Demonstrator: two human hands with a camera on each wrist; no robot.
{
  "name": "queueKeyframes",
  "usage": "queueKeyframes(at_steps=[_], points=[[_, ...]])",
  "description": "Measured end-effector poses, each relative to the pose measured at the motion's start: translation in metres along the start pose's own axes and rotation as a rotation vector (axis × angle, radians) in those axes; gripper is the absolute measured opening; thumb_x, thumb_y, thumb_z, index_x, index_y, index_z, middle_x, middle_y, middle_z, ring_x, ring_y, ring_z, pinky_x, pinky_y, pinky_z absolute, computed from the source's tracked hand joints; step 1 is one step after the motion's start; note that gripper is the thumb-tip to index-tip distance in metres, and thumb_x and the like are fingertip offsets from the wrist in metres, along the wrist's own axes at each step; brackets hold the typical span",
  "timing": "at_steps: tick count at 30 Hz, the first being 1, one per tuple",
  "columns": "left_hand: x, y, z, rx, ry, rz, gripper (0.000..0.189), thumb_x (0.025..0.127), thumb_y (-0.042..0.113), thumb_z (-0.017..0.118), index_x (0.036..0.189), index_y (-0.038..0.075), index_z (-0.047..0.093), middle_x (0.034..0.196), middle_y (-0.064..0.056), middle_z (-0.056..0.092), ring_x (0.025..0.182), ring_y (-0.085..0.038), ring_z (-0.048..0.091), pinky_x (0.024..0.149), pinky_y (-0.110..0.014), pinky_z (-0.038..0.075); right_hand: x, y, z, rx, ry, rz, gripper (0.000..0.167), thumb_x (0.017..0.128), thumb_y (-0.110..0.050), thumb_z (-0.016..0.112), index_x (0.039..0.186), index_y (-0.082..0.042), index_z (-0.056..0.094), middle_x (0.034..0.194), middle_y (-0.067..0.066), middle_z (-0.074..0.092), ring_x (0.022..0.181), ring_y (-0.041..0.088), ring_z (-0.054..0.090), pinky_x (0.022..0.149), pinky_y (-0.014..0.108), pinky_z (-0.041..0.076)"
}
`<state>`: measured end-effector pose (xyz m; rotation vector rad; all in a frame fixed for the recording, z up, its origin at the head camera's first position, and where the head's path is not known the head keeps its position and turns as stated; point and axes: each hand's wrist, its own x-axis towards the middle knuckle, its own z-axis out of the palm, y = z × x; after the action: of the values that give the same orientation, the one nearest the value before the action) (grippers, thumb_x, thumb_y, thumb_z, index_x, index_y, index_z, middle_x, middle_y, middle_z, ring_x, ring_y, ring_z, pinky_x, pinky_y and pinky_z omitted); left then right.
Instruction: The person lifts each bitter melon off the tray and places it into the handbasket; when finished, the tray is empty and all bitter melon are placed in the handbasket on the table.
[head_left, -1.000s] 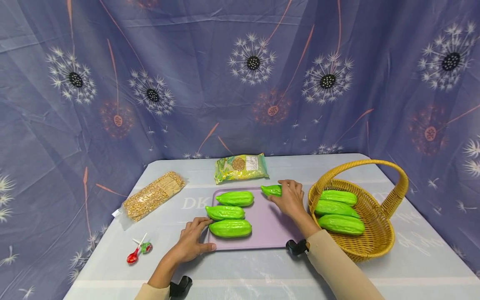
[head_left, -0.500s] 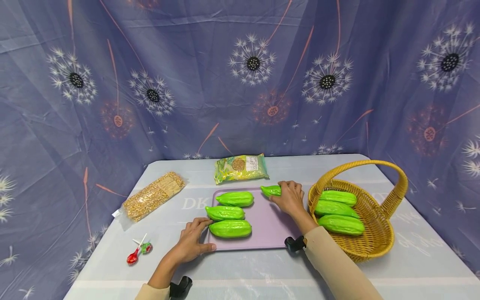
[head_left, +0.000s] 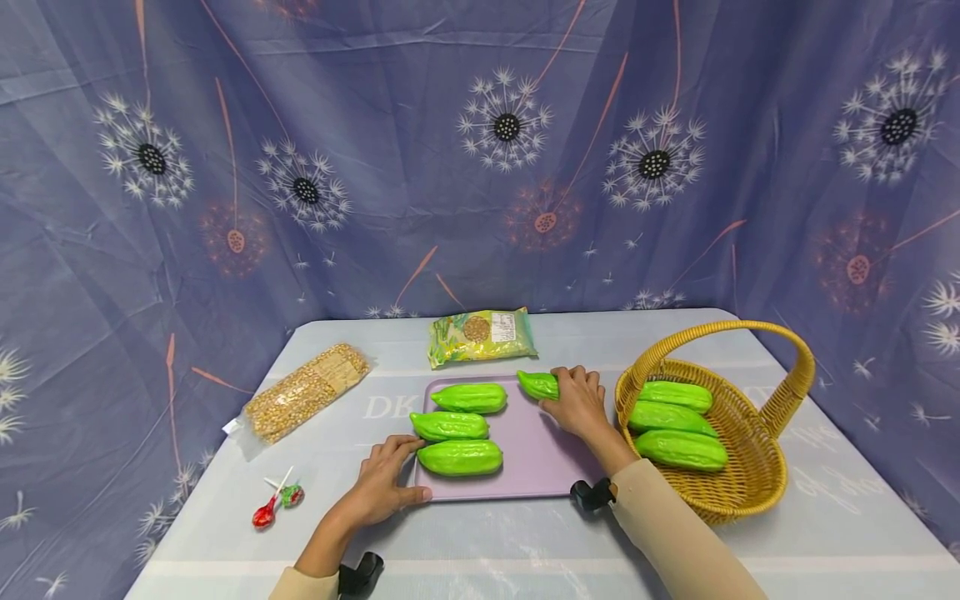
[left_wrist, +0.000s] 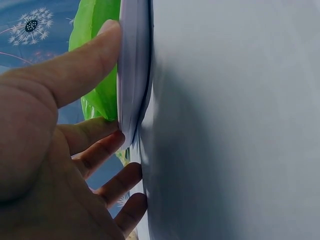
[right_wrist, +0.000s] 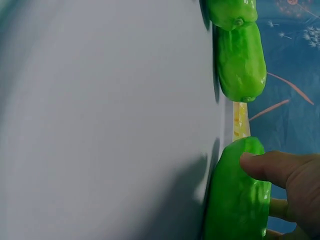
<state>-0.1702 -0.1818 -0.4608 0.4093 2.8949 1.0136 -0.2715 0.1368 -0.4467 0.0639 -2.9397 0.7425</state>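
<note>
On a pale purple tray, three green bitter melons lie in a column along the left side: one at the back, one in the middle and one in front. My right hand grips a fourth bitter melon at the tray's back right, partly covering it; in the right wrist view the thumb lies over that melon. My left hand rests at the tray's front left corner. In the left wrist view its extended thumb and fingertips touch the tray's edge.
A yellow wicker basket with a tall handle stands right of the tray, holding three more bitter melons. Behind the tray lies a green-yellow packet. A bag of corn kernels and two lollipops lie at left.
My right hand has shifted slightly left along the tray's back edge with the bitter melon. The left hand has stayed in place.
</note>
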Motion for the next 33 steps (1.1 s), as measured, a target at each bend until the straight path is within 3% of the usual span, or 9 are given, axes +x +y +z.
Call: queueKeyframes(at_steps=[6,33], points=[[0.001,0.001,0.0,-0.005,-0.005,-0.005,0.07,0.071,0.032,0.08,0.131,0.011,0.052,0.134,-0.007,0.046,0.119,-0.03,0.038,0.096,-0.051,0.025,-0.004,0.001,0.005,-0.046,-0.002,-0.01,0.062,0.076,-0.031,0.075,0.13,-0.008,0.053,0.124,0.023,0.051,0.117,0.045,0.039,0.091,0.053,0.03],[0.001,-0.001,0.0,-0.012,-0.003,-0.013,0.069,0.072,0.03,0.08,0.132,0.01,0.051,0.135,-0.007,0.045,0.121,-0.03,0.038,0.098,-0.05,0.024,-0.016,0.001,0.006,-0.046,0.027,-0.082,0.065,0.075,-0.03,0.075,0.13,-0.002,0.053,0.117,0.02,0.054,0.11,0.038,0.045,0.09,0.051,0.037]])
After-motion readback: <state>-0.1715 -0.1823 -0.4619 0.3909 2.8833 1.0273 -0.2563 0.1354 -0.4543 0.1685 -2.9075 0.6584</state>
